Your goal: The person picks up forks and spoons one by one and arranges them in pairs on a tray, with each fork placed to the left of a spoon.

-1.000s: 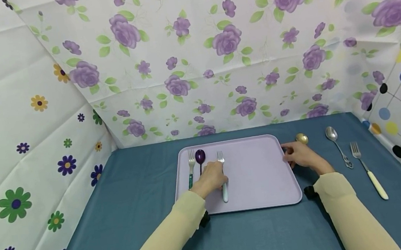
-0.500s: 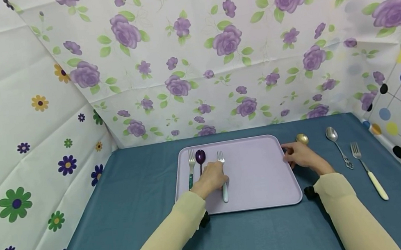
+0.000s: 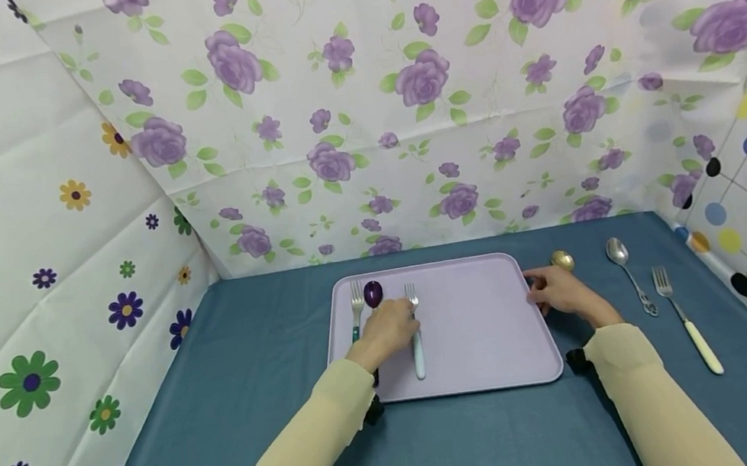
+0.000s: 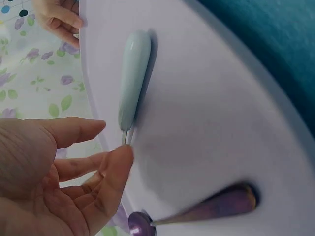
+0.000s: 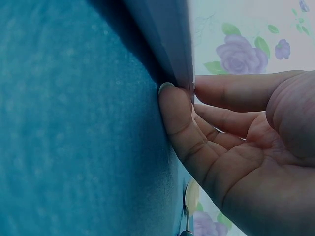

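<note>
On the lilac tray (image 3: 481,328) lies a fork with a pale blue handle (image 3: 418,355). My left hand (image 3: 388,331) hovers beside it with thumb and fingers spread apart. In the left wrist view, the index fingertip overlaps the fork's neck and the pale handle (image 4: 134,78) rests on the tray. To the left are a purple spoon (image 3: 373,294), partly covered by the hand, and a fork with a green handle (image 3: 356,300). My right hand (image 3: 563,290) pinches the tray's right rim between thumb and fingers, as the right wrist view shows at the tray edge (image 5: 182,44).
Right of the tray, on the blue cloth (image 3: 275,336), lie a gold spoon (image 3: 563,260) partly behind the right hand, a silver spoon (image 3: 617,250) and a fork with a cream handle (image 3: 700,342). Flowered sheets (image 3: 360,111) rise behind the table and at its sides.
My left hand has let go of the pale blue fork and shifted slightly left, now covering more of the purple spoon. The fork and the right hand have stayed in place.
</note>
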A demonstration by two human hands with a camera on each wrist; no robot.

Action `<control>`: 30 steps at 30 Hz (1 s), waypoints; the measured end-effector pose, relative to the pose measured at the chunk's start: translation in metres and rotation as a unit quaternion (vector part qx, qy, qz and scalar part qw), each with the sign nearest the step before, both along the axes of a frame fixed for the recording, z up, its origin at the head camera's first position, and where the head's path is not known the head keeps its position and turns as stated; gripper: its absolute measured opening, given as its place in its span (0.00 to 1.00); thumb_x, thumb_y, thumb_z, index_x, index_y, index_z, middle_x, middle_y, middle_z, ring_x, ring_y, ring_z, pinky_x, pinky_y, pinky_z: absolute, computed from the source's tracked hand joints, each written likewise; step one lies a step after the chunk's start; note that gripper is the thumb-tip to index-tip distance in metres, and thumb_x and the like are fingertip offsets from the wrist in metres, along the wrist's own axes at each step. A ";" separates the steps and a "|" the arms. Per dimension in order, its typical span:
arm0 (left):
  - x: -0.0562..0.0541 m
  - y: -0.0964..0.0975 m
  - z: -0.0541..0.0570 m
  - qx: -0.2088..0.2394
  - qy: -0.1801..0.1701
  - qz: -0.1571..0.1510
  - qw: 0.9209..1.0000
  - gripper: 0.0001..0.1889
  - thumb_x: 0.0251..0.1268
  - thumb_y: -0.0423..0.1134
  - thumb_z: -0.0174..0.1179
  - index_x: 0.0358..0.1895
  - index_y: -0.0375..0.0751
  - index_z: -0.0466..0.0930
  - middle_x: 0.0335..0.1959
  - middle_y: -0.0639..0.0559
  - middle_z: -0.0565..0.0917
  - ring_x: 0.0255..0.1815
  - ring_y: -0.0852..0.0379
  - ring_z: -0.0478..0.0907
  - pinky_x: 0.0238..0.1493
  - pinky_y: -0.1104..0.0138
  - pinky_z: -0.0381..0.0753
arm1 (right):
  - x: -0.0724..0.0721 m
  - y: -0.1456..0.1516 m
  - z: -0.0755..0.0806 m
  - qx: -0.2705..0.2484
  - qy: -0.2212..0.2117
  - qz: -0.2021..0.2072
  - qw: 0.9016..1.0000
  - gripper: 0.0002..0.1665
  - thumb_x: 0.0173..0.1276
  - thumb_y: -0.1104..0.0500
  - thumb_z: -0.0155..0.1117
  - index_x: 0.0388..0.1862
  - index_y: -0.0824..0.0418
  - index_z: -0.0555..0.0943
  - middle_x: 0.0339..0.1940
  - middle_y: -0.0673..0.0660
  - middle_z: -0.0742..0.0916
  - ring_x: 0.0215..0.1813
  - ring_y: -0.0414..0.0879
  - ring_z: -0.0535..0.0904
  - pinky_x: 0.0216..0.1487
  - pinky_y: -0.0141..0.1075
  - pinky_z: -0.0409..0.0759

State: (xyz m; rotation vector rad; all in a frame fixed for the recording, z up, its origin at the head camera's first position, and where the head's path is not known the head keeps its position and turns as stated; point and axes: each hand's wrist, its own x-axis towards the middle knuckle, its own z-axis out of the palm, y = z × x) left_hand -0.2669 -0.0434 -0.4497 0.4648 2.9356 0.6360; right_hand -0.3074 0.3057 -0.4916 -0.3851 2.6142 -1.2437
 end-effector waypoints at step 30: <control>-0.013 -0.060 0.016 0.047 0.039 0.059 0.996 0.17 0.80 0.40 0.59 0.64 0.38 0.83 0.44 0.45 0.87 0.38 0.52 0.81 0.40 0.57 0.82 | 0.002 -0.001 0.002 -0.008 -0.006 -0.003 1.000 0.33 0.72 0.72 0.61 0.71 0.85 0.65 0.30 0.61 0.82 0.27 0.49 0.82 0.29 0.40 0.86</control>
